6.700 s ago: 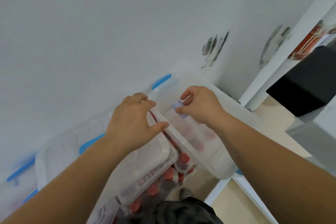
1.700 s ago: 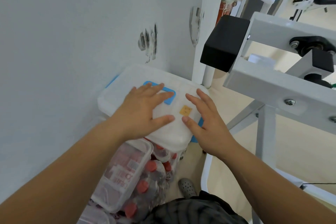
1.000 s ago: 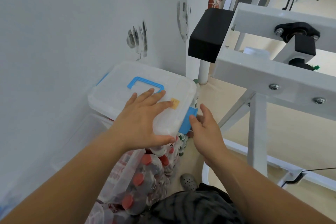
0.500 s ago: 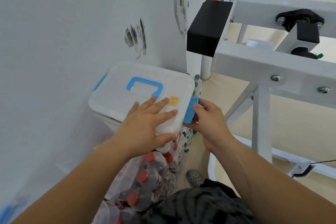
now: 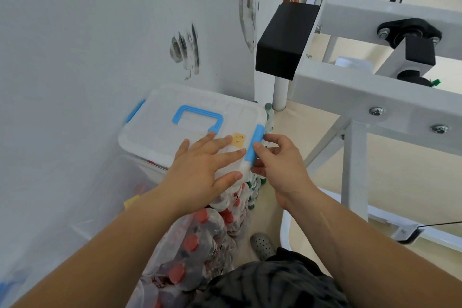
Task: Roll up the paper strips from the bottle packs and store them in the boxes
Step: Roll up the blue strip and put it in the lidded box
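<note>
A translucent plastic box [image 5: 160, 132] with a blue handle [image 5: 197, 117] and a yellow sticker [image 5: 238, 139] on its lid stands against the wall, on top of shrink-wrapped bottle packs. My left hand [image 5: 202, 170] lies flat on the lid's near right corner, fingers straight. My right hand [image 5: 277, 160] curls its fingers and thumb round the blue side latch [image 5: 255, 144], which lies folded against the lid edge. No paper strip is visible.
Packs of red-capped bottles [image 5: 197, 245] sit below the box. A second clear box [image 5: 100, 197] stands lower left by the wall. A white metal frame [image 5: 355, 97] with a black block [image 5: 282, 40] stands close on the right. A grey shoe [image 5: 262, 245] is on the beige floor.
The box lid was set down and pressed. My right hand moved to the right edge and took the blue latch, which has swung up against the lid. My left hand stays pressing the lid.
</note>
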Demonstrator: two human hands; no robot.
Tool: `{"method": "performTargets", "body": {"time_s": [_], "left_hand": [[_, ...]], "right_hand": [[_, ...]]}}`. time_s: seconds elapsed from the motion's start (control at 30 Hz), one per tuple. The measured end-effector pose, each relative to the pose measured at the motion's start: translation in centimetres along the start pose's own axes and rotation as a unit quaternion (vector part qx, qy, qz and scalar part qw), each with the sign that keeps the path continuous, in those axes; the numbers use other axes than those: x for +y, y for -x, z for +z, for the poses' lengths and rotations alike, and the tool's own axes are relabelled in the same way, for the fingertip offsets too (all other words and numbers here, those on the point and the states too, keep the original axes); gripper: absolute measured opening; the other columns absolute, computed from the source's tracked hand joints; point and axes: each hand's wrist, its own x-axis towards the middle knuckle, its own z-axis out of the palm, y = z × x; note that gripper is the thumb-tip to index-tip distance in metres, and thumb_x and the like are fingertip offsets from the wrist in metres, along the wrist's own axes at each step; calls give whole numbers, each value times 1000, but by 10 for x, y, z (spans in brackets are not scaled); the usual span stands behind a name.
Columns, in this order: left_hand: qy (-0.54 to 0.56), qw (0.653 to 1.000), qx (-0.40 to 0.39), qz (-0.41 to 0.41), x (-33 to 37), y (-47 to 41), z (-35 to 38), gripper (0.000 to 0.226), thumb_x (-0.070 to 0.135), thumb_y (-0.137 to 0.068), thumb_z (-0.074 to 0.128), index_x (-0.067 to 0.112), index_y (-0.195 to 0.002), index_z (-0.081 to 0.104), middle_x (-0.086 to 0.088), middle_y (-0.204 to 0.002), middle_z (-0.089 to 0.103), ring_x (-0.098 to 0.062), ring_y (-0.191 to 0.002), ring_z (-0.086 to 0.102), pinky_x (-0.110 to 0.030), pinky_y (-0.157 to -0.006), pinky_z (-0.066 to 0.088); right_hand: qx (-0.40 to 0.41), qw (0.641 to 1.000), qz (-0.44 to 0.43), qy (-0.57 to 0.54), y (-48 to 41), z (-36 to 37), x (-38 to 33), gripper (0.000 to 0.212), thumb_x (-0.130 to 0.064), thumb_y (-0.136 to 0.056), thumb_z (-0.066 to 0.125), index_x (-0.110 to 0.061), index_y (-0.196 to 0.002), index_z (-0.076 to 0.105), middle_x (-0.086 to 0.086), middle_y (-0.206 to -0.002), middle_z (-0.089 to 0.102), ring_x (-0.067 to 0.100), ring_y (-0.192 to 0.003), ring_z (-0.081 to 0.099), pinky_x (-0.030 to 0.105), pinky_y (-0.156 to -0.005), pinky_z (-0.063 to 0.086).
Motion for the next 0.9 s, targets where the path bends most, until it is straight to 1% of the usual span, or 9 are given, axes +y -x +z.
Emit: {"method": "performTargets", "body": {"time_s": [0.17,0.23,0.33,0.4,0.47,0.57,0.63,0.73,0.9], "left_hand": [[20,1000,11,7,-2,-1,-2,58,72,-87,30,54,-143,35,20,-161,20,-10,-152,7,-54,-122,10],[56,997,48,9,-5,0,-4,59,71,-86,32,49,-140,43,18,-157,33,-11,-150,19,-52,-121,20],[91,983,158,-6,-21,2,-7,54,61,-88,42,34,-132,59,4,-144,55,-18,-137,45,-50,-111,38],[84,969,225,-54,-40,4,-11,48,53,-88,52,28,-128,63,-1,-141,57,-22,-132,49,-48,-111,39],[66,955,264,-118,-61,6,-17,48,48,-87,55,24,-128,64,-4,-141,57,-25,-131,49,-44,-113,36],[47,940,266,-210,-99,6,-24,50,44,-90,56,20,-134,58,-11,-142,53,-32,-132,46,-43,-113,33],[53,934,253,-245,-120,5,-26,53,44,-89,58,17,-135,56,-14,-140,53,-34,-130,47,-45,-112,36],[81,932,224,-273,-134,-1,-29,58,40,-90,63,13,-139,52,-13,-139,52,-33,-129,47,-42,-112,36],[151,926,202,-279,-132,-9,-27,63,40,-92,62,15,-147,42,-9,-146,46,-25,-134,43,-33,-113,31]], "right_hand": [[-4,1000,-2,6,1,-2,-5,31,-26,-97,67,-25,-126,55,8,-98,72,20,-83,74,35,-74,64],[6,998,-29,58,0,-1,-7,36,-29,-96,68,-27,-128,54,2,-105,69,17,-87,71,38,-79,63],[40,974,-131,178,-5,1,-13,46,-33,-92,72,-32,-131,48,-8,-124,52,12,-107,58,31,-93,53],[55,944,-205,252,-9,5,-20,50,-36,-90,73,-34,-132,47,-9,-130,45,12,-122,46,29,-104,40],[46,912,-266,309,-13,16,-32,43,-39,-92,69,-33,-131,51,-7,-135,47,14,-129,39,30,-109,32],[-31,852,-332,404,-18,44,-48,35,-40,-99,57,-32,-133,56,-5,-143,49,18,-137,37,37,-117,28],[-105,813,-342,459,-22,68,-56,40,-42,-101,52,-34,-140,54,-3,-155,42,22,-147,29,40,-122,19],[-184,759,-333,528,-31,103,-61,47,-49,-104,40,-41,-150,39,-6,-169,19,24,-157,4,47,-127,2],[-226,663,-298,648,-49,126,-51,59,-66,-101,23,-51,-157,10,-9,-171,-7,29,-156,-17,57,-124,-12]]}}
